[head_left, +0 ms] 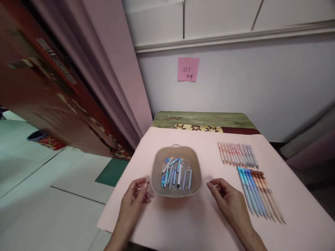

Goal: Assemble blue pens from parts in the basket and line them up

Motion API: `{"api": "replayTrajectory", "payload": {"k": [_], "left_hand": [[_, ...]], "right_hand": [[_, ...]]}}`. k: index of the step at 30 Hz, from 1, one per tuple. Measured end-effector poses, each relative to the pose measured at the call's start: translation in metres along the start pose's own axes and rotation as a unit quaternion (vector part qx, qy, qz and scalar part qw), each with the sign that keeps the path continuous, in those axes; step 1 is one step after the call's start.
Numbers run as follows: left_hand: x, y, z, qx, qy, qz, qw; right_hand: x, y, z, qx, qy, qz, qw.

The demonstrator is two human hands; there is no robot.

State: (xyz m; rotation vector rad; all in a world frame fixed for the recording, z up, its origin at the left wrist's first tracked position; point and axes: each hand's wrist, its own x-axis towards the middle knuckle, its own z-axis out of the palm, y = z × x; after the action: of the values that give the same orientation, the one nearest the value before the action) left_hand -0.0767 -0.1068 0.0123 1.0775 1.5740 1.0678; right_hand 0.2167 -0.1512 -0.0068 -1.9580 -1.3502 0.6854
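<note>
A beige plastic bin stands on the pink-covered table, with several loose pen parts in blue, white and grey lying in it. My left hand is just off the bin's near left corner, fingers loosely curled and apart, with no object visible in them. On the other side, my right hand hovers right of the bin, thumb close to a bent index finger and nothing seen between them. Nearest to it lies a row of blue and brown-orange pens. Behind that is a row of pink and grey pens.
The table stands against a white wall, its patterned green far end uncovered. A pink note is stuck on the wall. Left are a purple curtain and a red door; a dark-rimmed bucket is on the floor.
</note>
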Motion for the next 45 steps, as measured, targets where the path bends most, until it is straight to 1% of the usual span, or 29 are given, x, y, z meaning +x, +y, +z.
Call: {"api": "replayTrajectory", "payload": {"k": [3, 5, 9, 14, 17, 18, 20, 21, 22, 23, 24, 25, 26, 27, 29, 31, 33, 35, 38, 41, 45], "left_hand": [[0.010, 0.003, 0.008, -0.010, -0.004, -0.008, 1.000], [0.017, 0.005, 0.014, 0.001, -0.003, -0.005, 1.000], [0.030, 0.011, 0.025, 0.014, -0.003, -0.005, 1.000], [0.040, 0.012, 0.037, -0.004, -0.017, -0.008, 1.000], [0.040, 0.012, 0.036, 0.014, -0.023, -0.002, 1.000], [0.039, 0.014, 0.033, 0.034, -0.013, 0.010, 0.999], [0.039, 0.022, 0.025, 0.108, 0.034, 0.064, 0.992], [0.039, 0.029, 0.022, 0.157, 0.066, 0.106, 0.980], [0.041, 0.038, 0.020, 0.208, 0.093, 0.155, 0.961], [0.043, 0.047, 0.021, 0.255, 0.105, 0.203, 0.939], [0.048, 0.056, 0.024, 0.292, 0.095, 0.243, 0.920], [0.053, 0.065, 0.030, 0.316, 0.059, 0.273, 0.907], [0.060, 0.071, 0.038, 0.343, 0.003, 0.286, 0.895], [0.068, 0.075, 0.049, 0.380, -0.053, 0.283, 0.879], [0.083, 0.076, 0.071, 0.463, -0.123, 0.222, 0.849], [0.096, 0.069, 0.091, 0.473, -0.156, 0.201, 0.844], [0.105, 0.061, 0.102, 0.468, -0.183, 0.201, 0.841], [0.111, 0.056, 0.106, 0.457, -0.212, 0.210, 0.838], [0.118, 0.056, 0.104, 0.443, -0.240, 0.218, 0.836], [0.121, 0.056, 0.097, 0.444, -0.243, 0.216, 0.835], [0.117, 0.053, 0.085, 0.462, -0.238, 0.203, 0.830]], "right_hand": [[0.011, -0.006, 0.011, 0.039, -0.025, 0.001, 0.999], [0.018, -0.011, 0.016, 0.050, -0.037, -0.005, 0.998], [0.035, -0.019, 0.016, 0.075, -0.064, -0.016, 0.995], [0.055, -0.024, 0.014, 0.055, -0.048, -0.034, 0.997], [0.060, -0.020, 0.012, 0.042, -0.039, -0.054, 0.997], [0.059, -0.017, 0.010, 0.039, -0.033, -0.059, 0.997], [0.058, -0.013, 0.003, 0.036, -0.013, -0.059, 0.998], [0.056, -0.011, -0.001, 0.036, 0.000, -0.054, 0.998], [0.055, -0.011, -0.006, 0.036, 0.012, -0.048, 0.998], [0.055, -0.013, -0.011, 0.036, 0.022, -0.044, 0.998], [0.054, -0.016, -0.015, 0.035, 0.029, -0.042, 0.998], [0.054, -0.022, -0.019, 0.034, 0.033, -0.045, 0.998], [0.054, -0.029, -0.021, 0.031, 0.035, -0.052, 0.998], [0.055, -0.038, -0.022, 0.027, 0.036, -0.062, 0.997], [0.054, -0.055, -0.023, 0.017, 0.038, -0.087, 0.995], [0.053, -0.066, -0.025, 0.009, 0.048, -0.103, 0.994], [0.052, -0.067, -0.030, 0.005, 0.065, -0.098, 0.993], [0.051, -0.060, -0.037, 0.001, 0.084, -0.076, 0.994], [0.049, -0.044, -0.045, -0.006, 0.104, -0.046, 0.994], [0.047, -0.034, -0.047, -0.006, 0.098, -0.047, 0.994], [0.043, -0.033, -0.045, -0.006, 0.087, -0.050, 0.995]]}}
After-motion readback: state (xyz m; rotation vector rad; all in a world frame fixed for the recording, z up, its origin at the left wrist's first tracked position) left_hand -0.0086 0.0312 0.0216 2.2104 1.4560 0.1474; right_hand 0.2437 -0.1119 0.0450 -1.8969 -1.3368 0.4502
